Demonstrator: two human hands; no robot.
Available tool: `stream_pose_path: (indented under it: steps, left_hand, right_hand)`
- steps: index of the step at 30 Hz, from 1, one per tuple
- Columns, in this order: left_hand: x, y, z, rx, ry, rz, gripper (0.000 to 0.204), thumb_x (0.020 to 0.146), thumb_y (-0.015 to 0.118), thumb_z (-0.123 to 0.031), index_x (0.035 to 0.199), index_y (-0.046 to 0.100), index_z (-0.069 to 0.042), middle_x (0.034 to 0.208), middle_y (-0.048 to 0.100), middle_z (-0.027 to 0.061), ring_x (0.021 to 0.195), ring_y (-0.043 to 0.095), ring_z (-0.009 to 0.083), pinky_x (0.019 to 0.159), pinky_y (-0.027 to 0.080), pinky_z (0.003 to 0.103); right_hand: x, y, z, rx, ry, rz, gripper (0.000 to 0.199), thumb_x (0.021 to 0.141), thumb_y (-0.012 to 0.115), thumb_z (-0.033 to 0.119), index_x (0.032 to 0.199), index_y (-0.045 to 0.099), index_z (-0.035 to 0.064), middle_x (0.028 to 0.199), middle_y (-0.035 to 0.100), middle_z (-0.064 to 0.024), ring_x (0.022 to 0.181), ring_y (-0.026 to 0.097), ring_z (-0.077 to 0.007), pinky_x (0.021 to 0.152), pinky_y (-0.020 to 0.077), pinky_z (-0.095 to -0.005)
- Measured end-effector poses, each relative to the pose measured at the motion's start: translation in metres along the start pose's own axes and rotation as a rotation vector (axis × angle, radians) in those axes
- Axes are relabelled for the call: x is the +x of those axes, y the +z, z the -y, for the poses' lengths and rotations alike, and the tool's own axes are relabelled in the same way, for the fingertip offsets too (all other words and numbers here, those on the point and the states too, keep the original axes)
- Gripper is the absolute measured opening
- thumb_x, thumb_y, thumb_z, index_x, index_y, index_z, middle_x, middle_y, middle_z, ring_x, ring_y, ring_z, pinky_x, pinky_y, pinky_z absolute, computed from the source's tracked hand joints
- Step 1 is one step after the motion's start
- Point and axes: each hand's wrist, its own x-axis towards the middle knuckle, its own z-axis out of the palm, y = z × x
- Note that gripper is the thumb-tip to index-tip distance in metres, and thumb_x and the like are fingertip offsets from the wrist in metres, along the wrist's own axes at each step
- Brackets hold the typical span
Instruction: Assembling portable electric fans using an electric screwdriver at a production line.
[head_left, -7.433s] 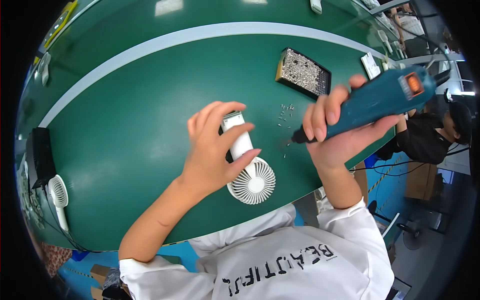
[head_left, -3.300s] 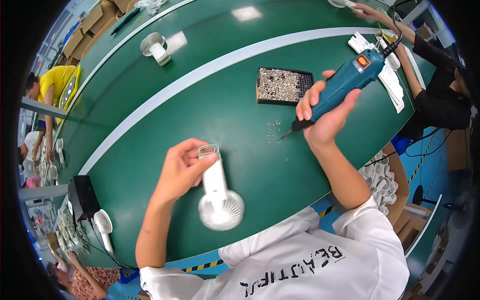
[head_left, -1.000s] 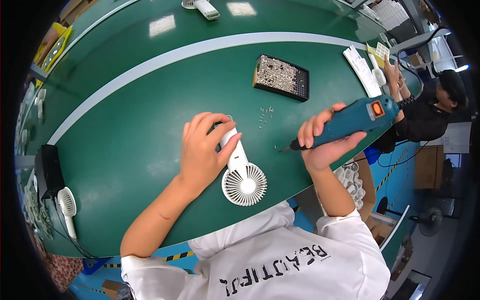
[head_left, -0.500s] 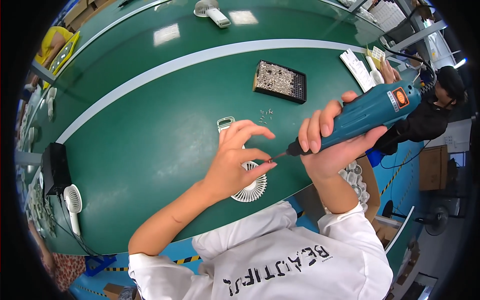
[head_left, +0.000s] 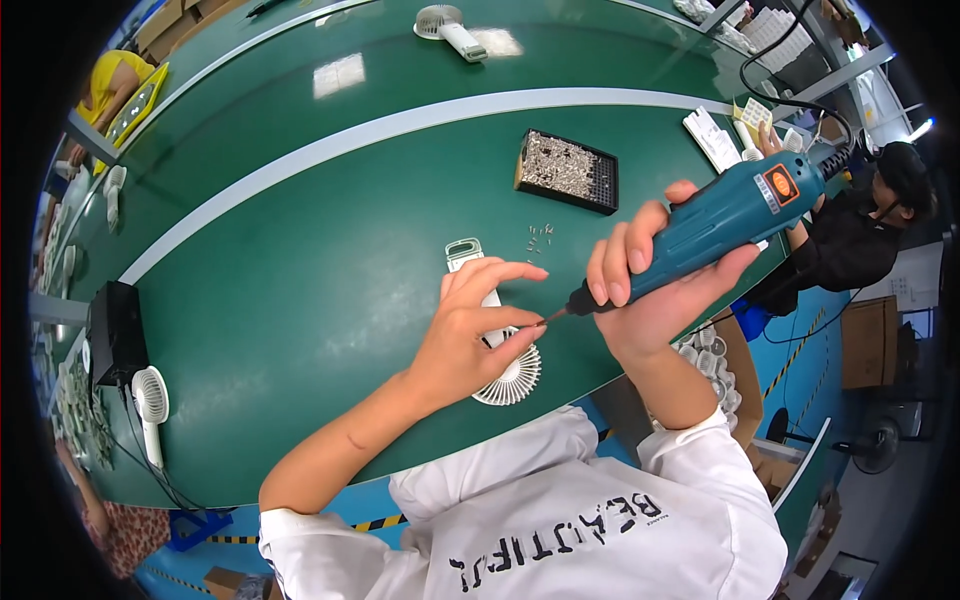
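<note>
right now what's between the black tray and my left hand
In the head view, loose screws lie on the green tabletop between the tray and left hand.

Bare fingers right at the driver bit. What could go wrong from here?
1. The left hand has thumb and index finger at the tip of the bit of the electric screwdriver in the right hand; a slip or spin might nick them.
2. The white handheld fan lies on the tabletop, partly under the left hand; a slipping bit could scratch it.
3. Loose screws nearby might get brushed away.
</note>
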Motion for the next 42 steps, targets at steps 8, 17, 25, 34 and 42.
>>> stream_pose_path:
  steps: [8,17,25,34,42]
  left_hand:
    - [0.000,-0.004,0.011,0.241,-0.065,-0.209,0.023,0.068,0.076,-0.010,0.090,0.070,-0.003,0.126,0.055,0.0078,0.114,0.046,0.0315,0.094,0.034,0.041]
    - [-0.015,-0.016,0.037,0.339,-0.183,-0.286,0.033,0.065,0.077,-0.010,0.095,0.068,0.001,0.129,0.050,0.0139,0.119,0.044,0.0356,0.097,0.035,0.044]
    - [-0.017,-0.016,0.040,0.337,-0.210,-0.260,0.034,0.066,0.077,-0.013,0.096,0.067,-0.002,0.123,0.053,0.0130,0.115,0.047,0.0318,0.091,0.037,0.041]
    - [-0.015,-0.018,0.036,0.240,-0.219,-0.311,0.037,0.068,0.078,-0.014,0.102,0.066,-0.005,0.118,0.057,0.0081,0.107,0.052,0.0264,0.087,0.039,0.037]
    - [-0.009,-0.017,0.027,0.113,-0.018,-0.376,0.020,0.066,0.078,-0.005,0.085,0.072,-0.006,0.111,0.062,0.0065,0.103,0.054,0.0256,0.078,0.045,0.035]
  right_hand:
    - [0.016,0.015,-0.045,-0.203,-0.049,0.122,0.090,0.072,0.037,0.086,0.119,0.041,0.0093,0.064,0.049,-0.0038,0.041,0.045,-0.0146,0.039,0.0397,-0.0273]
    - [0.034,0.041,-0.094,-0.387,-0.044,0.352,0.089,0.079,0.043,0.077,0.111,0.040,-0.0056,0.064,0.050,-0.0064,0.044,0.045,-0.0091,0.041,0.0374,-0.0222]
    - [0.029,0.034,-0.102,-0.487,0.018,0.441,0.087,0.078,0.042,0.078,0.111,0.041,-0.0029,0.067,0.051,-0.0064,0.044,0.045,-0.0091,0.043,0.0383,-0.0229]
    - [0.053,0.038,-0.047,-0.067,-0.003,0.008,0.075,0.086,0.022,0.076,0.111,0.041,0.0078,0.064,0.041,-0.0015,0.040,0.038,-0.0116,0.038,0.0353,-0.0270]
    - [0.044,0.036,-0.044,-0.071,0.039,-0.038,0.073,0.087,0.020,0.075,0.108,0.042,0.0084,0.063,0.041,-0.0012,0.038,0.035,-0.0113,0.037,0.0337,-0.0259]
